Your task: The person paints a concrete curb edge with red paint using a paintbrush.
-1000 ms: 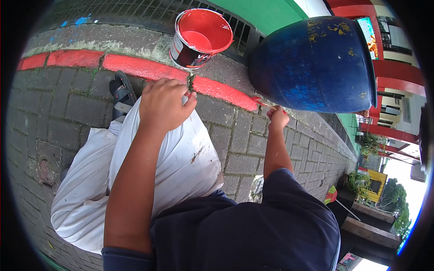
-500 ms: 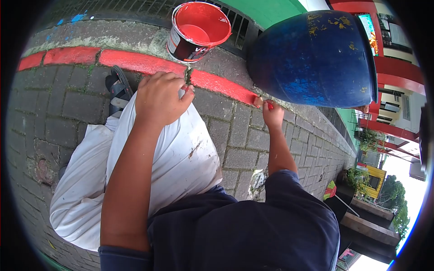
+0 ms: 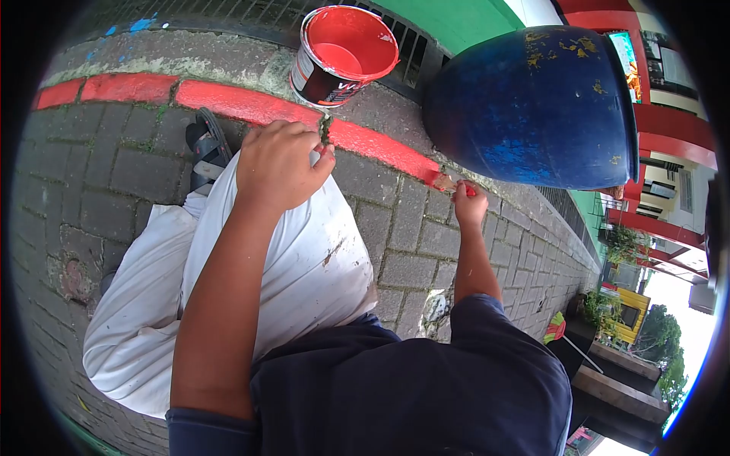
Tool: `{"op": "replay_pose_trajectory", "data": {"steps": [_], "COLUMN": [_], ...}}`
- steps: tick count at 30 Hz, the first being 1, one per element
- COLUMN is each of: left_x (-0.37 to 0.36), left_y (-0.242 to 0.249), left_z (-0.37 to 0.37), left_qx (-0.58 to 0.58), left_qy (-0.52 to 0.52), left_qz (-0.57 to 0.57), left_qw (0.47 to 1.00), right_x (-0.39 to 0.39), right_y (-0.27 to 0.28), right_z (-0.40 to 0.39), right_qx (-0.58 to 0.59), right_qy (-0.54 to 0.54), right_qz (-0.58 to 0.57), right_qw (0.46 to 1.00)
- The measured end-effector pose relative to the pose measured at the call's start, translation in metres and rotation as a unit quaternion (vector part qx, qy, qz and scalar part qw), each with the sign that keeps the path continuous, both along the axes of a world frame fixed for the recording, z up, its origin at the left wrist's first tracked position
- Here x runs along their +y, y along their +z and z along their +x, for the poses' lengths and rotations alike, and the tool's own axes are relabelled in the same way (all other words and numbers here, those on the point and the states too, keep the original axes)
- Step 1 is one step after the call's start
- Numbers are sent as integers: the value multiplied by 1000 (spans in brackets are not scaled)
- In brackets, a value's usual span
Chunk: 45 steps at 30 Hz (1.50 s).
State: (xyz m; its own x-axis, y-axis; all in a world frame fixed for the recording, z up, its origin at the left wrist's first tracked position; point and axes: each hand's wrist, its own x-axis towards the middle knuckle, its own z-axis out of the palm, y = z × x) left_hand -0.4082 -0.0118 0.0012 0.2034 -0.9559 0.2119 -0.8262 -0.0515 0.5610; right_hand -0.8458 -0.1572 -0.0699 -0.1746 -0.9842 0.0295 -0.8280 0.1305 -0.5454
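My right hand (image 3: 470, 204) is closed around a paintbrush (image 3: 461, 188) with a red handle. The brush's bristles touch the right end of the red-painted stretch of the curb (image 3: 380, 146). My left hand (image 3: 283, 166) lies over my raised knee, its fingers draped across the white trousers (image 3: 304, 251); nothing shows in it. Beyond that knee, on the strip behind the curb, a paint bucket (image 3: 346, 57) stands without a lid, red paint inside and smeared around its rim.
A large blue barrel (image 3: 532, 106) stands behind the curb, close to my right hand. Grey paving blocks (image 3: 414, 270) cover the ground. A metal grating (image 3: 236, 14) runs behind the bucket. My sandalled foot (image 3: 208, 148) is beside the curb at left.
My right hand has shifted slightly right and down with the paintbrush, whose bristles stay by the curb. My left hand still rests on the knee. The whole view has shifted a little.
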Motion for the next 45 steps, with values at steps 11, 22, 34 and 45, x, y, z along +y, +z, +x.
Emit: {"op": "replay_pose_trajectory", "data": {"steps": [11, 22, 34, 45], "left_x": [0, 2, 2, 2], "left_y": [-1, 6, 6, 5], "left_z": [1, 3, 5, 2], "left_qx": [5, -5, -9, 5], "left_qy": [2, -3, 0, -3], "left_qz": [1, 17, 26, 20], "left_qw": [1000, 1000, 1000, 1000], "right_x": [-30, -25, -22, -3], "right_y": [-27, -10, -22, -32], "right_z": [-8, -4, 18, 20], "right_qx": [-219, -119, -257, -159], "right_qy": [-259, -281, -234, -161], "right_qz": [-24, -49, -110, -144], "right_qw": [940, 951, 931, 963]}}
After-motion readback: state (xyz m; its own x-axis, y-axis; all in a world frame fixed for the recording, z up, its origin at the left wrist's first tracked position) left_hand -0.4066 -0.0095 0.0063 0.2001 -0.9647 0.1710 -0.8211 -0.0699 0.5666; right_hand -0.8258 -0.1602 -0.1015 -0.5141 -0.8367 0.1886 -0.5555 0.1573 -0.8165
